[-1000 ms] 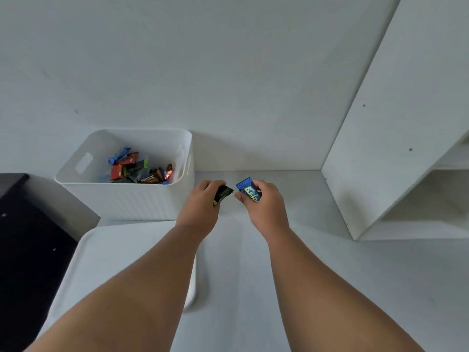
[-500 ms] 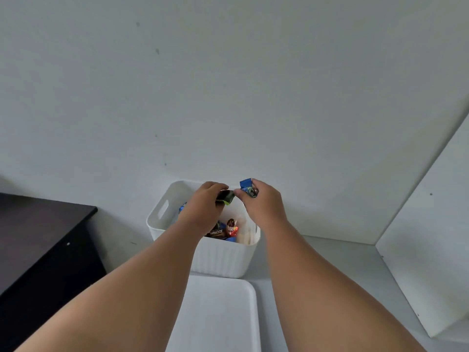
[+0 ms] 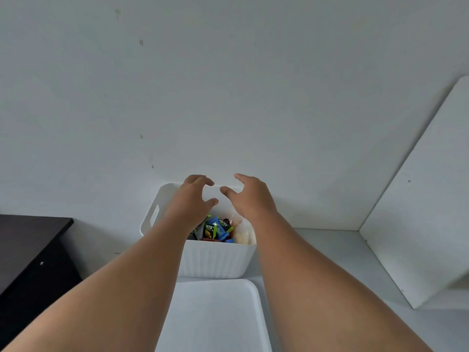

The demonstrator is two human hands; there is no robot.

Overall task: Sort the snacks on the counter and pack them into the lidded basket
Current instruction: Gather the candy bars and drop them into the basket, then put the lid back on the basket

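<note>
Hands, left (image 3: pixel 189 199) and right (image 3: pixel 250 198), grips wide and empty, partly hide basket (image 3: pixel 215 260) snacks (image 3: pixel 215 228).

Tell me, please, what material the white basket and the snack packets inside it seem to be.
White basket: probably moulded plastic with a matte finish, judging by its ribbed wall and cut-out handle slot. Snack packets: likely thin plastic film, glossy, with printed colours and crinkled edges.

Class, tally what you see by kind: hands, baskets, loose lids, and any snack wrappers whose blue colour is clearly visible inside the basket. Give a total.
Hands: 2, the left hand and the right hand, both empty
White basket: 1
Loose lid: 1
Blue snack wrappers: at least 2, others hidden
Total: at least 6
</note>
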